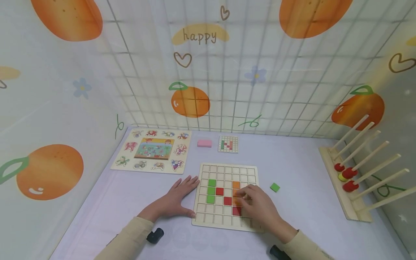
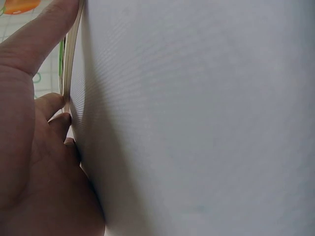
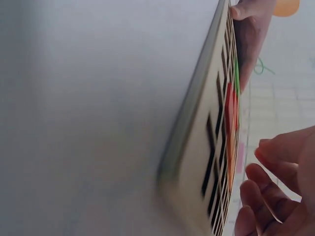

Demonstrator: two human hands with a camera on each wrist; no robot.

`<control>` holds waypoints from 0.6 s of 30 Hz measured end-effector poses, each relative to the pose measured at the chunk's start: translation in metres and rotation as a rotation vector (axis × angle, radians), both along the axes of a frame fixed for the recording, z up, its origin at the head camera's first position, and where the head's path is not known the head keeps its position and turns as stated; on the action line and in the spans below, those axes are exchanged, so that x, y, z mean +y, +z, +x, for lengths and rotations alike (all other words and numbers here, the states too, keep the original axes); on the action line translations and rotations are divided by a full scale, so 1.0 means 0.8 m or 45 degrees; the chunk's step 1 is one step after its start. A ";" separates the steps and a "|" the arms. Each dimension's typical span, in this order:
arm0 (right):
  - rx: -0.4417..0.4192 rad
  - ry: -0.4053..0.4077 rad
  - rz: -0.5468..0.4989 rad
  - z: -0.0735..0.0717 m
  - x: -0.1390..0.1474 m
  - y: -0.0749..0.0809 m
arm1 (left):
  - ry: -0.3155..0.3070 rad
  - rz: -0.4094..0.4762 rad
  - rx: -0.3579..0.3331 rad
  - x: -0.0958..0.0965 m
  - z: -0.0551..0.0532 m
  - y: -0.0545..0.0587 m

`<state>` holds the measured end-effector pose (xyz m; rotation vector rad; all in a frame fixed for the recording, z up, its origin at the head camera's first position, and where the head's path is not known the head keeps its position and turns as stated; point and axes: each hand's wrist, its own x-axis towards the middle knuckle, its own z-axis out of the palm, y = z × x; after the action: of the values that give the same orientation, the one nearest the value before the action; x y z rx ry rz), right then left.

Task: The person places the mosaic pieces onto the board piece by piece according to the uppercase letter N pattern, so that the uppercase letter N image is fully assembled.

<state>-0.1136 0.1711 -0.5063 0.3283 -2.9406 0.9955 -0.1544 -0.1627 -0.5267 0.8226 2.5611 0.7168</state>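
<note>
A wooden grid board lies flat on the table. Three green tiles form a column on its left side, and three red tiles step down diagonally to the right. Orange tiles stand in a column above the lowest red one, partly covered by the right hand. My left hand is spread at the board's left edge, its fingers and thumb touching that edge. My right hand hovers over the orange column, fingers loosely bent; in the right wrist view no tile shows between its fingertips.
A loose green tile lies right of the board. Behind it are a small pattern card and a pink block. A sea-animal puzzle board lies at back left. A wooden peg stand with several beads stands at right.
</note>
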 end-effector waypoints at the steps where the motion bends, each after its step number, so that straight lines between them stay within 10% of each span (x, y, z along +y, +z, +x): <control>1: 0.005 -0.007 0.006 0.001 0.005 0.000 | 0.000 0.000 -0.001 0.000 0.000 0.000; 18: 0.041 -0.165 0.048 -0.003 0.089 -0.002 | 0.007 -0.017 0.001 0.002 -0.001 -0.002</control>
<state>-0.1158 0.2426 -0.5078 0.1501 -2.9110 0.9116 -0.1553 -0.1614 -0.5281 0.8116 2.5673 0.7004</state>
